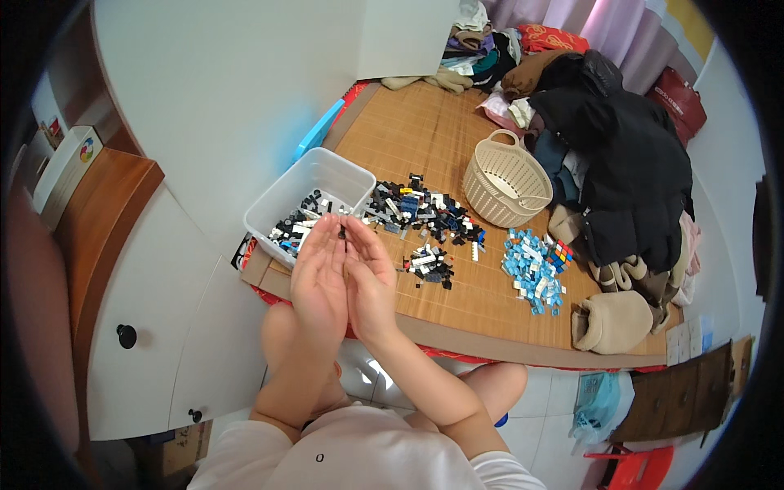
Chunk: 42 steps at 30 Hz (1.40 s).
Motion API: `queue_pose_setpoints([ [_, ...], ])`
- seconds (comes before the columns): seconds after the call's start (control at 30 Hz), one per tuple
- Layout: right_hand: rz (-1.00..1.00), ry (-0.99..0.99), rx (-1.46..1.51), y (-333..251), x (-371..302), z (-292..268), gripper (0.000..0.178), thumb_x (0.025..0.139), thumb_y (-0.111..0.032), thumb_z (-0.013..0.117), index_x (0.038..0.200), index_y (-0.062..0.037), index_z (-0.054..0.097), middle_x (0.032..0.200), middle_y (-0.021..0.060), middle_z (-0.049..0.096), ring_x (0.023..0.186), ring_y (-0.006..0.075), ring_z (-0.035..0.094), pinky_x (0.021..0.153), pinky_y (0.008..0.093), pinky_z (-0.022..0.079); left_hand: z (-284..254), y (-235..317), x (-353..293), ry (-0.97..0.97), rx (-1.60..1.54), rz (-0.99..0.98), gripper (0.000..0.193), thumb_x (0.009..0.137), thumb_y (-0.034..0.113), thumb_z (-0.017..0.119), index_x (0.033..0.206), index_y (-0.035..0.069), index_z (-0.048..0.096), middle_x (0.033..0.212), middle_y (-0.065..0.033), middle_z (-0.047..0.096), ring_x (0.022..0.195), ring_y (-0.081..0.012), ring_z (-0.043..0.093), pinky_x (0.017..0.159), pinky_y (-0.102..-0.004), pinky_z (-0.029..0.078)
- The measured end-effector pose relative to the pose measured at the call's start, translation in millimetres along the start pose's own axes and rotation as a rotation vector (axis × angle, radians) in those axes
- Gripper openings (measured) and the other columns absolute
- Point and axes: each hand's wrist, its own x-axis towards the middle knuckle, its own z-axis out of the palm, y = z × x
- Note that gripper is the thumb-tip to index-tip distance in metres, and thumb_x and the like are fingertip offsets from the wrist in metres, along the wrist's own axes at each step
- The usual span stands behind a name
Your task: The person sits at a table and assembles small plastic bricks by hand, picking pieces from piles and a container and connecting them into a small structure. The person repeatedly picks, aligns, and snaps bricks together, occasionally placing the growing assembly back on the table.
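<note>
Both my hands are held side by side over the near right part of a clear plastic bin (260,214), with fingers stretched toward its far side. My left hand (318,278) and my right hand (372,286) touch along their inner edges, palms partly turned up in a cupped shape. Between the fingertips shows a small black piece (342,233); I cannot tell whether it lies in the hands or beyond them. Inside the bin are black, white, grey and blue building bricks (306,219). Right of the hands, a loose pile of mostly black bricks (425,208) spreads over the mat.
A smaller brick cluster (431,265) lies nearer me. Farther right are a light-blue and white brick pile (532,273), a colourful puzzle cube (560,256) and a beige basket (500,175). Heaped clothes (629,155) cover the right side. A white cabinet (220,90) stands at left.
</note>
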Motion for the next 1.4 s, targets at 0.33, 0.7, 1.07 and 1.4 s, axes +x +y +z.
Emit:
queue_pose_setpoints([
  [0.33, 0.046, -0.04, -0.052, 30, 17, 25, 0.044, 0.078, 0.008, 0.037, 0.122, 0.0045, 0.042, 0.123, 0.0137, 0.044, 0.12, 0.0201, 0.039, 0.103, 0.0307, 0.029, -15, 29, 16, 0.064, 0.048, 0.086, 0.048, 0.085, 0.007, 0.034, 0.13, -0.009, 0.029, 0.132, -0.0177, 0.035, 0.127, -0.0231, 0.031, 0.107, -0.0337, 0.026],
  [0.7, 0.073, -0.058, -0.095, 43, 19, 21, 0.048, 0.076, 0.011, 0.035, 0.124, 0.0047, 0.039, 0.128, 0.0162, 0.041, 0.126, 0.0224, 0.034, 0.108, 0.0338, 0.022, -22, 32, 20, 0.121, 0.149, 0.141, 0.047, 0.086, 0.008, 0.033, 0.129, -0.009, 0.031, 0.134, -0.0181, 0.034, 0.126, -0.0234, 0.032, 0.108, -0.0346, 0.025],
  [1.07, 0.049, 0.03, -0.062, 28, 11, -11, 0.041, 0.083, 0.004, 0.044, 0.124, 0.0014, 0.041, 0.127, 0.0123, 0.044, 0.122, 0.0189, 0.038, 0.104, 0.0296, 0.028, -9, 15, 6, 0.043, 0.186, 0.062, 0.046, 0.086, 0.007, 0.035, 0.129, -0.008, 0.033, 0.131, -0.0168, 0.037, 0.126, -0.0227, 0.033, 0.106, -0.0331, 0.025],
  [1.4, -0.028, 0.402, -0.31, -5, -17, -125, 0.042, 0.081, 0.006, 0.038, 0.122, -0.0016, 0.045, 0.125, 0.0091, 0.046, 0.121, 0.0185, 0.038, 0.103, 0.0307, 0.028, -10, -49, -8, -0.028, 0.42, -0.332, 0.045, 0.088, 0.008, 0.038, 0.131, -0.004, 0.035, 0.135, -0.0137, 0.037, 0.129, -0.0207, 0.029, 0.107, -0.0326, 0.019],
])
